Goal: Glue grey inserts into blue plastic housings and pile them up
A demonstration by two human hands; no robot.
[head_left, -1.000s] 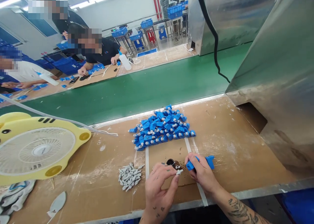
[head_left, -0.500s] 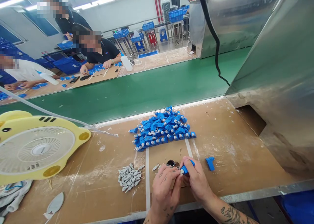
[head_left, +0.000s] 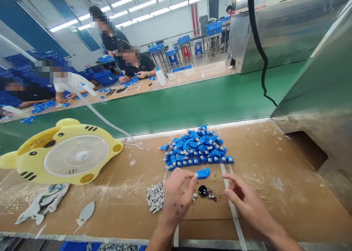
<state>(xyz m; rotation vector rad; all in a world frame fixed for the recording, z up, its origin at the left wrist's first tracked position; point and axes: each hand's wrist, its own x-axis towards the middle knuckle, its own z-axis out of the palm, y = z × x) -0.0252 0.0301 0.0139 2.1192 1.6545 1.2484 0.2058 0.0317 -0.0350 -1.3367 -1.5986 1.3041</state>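
Observation:
A blue piece (head_left: 203, 173) is pinched at its pale end between the thumb and forefinger of my left hand (head_left: 180, 192), just in front of a heap of similar blue pieces (head_left: 195, 146). My right hand (head_left: 242, 196) holds nothing, its thumb and fingers apart, to the right of a small round black dish (head_left: 202, 191). Dark crumbs and a few pale bits (head_left: 212, 196) lie beside the dish. A pile of small grey parts (head_left: 155, 197) sits left of my left hand, which partly hides it.
A yellow fan (head_left: 79, 155) lies at the left, near a grey glove (head_left: 45, 203) and a flat grey oval (head_left: 87, 211). Behind the brown worktop runs a green belt (head_left: 178, 108). A metal housing (head_left: 324, 126) stands at the right. Several people sit or stand across the belt.
My right hand has let go of the blue piece and moved away rightward. My left hand now holds the piece alone, nearer the heap. The view has shifted left, and the loose blue piece is no longer seen.

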